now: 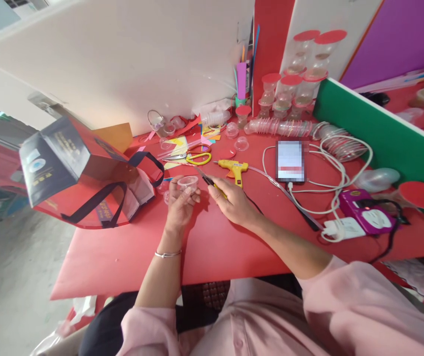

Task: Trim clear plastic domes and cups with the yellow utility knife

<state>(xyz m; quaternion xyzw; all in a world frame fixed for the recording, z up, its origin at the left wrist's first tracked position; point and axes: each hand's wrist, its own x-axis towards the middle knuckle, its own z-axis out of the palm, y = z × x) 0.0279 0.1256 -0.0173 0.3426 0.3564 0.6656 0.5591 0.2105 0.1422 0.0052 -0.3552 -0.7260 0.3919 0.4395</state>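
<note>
My left hand (181, 202) holds a small clear plastic cup (187, 183) upright, thumb and fingers closed around it. Just to its right, my right hand (230, 199) is wrapped round a yellow and black utility knife (217, 189), with its blade pointing up and left near the cup's rim. A yellow glue gun (234, 169) lies on the red table (212, 247) beyond my right hand. Yellow-handled scissors (199, 157) rest on coloured paper scraps behind the cup.
A red and navy bag (96, 173) stands at left. Stacked clear cups (278, 127) lie at the back, near several red-topped cup towers (289, 89). At right are a phone (290, 160), white cables, a purple power strip (369, 212) and a green divider (378, 143).
</note>
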